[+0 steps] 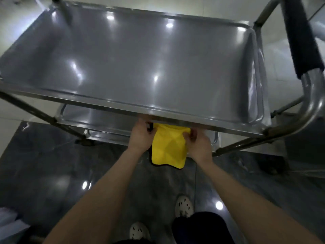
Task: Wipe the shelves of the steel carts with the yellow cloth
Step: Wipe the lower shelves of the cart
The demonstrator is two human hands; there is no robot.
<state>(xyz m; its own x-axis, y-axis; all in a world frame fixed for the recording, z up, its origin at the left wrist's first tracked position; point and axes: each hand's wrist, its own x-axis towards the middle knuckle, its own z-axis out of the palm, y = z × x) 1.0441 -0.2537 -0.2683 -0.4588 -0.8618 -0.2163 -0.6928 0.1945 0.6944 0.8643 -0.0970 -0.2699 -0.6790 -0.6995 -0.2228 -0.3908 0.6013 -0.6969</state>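
- The steel cart's (263, 132) top shelf (133, 57) fills the upper view, bare and glossy; a lower shelf (98, 118) shows beneath its front rim at the left.
- The left hand (140, 136), fingers curled, pinches the upper left edge of the yellow cloth (168, 148), just under that rim.
- The cloth hangs between both hands in front of the lower shelf. Its top is hidden behind the rim, and a dark backing shows along its left and bottom edges.
- The right hand (198, 143) pinches the cloth's upper right edge.
- A dark-padded handle (299, 37) stands at the cart's right end.
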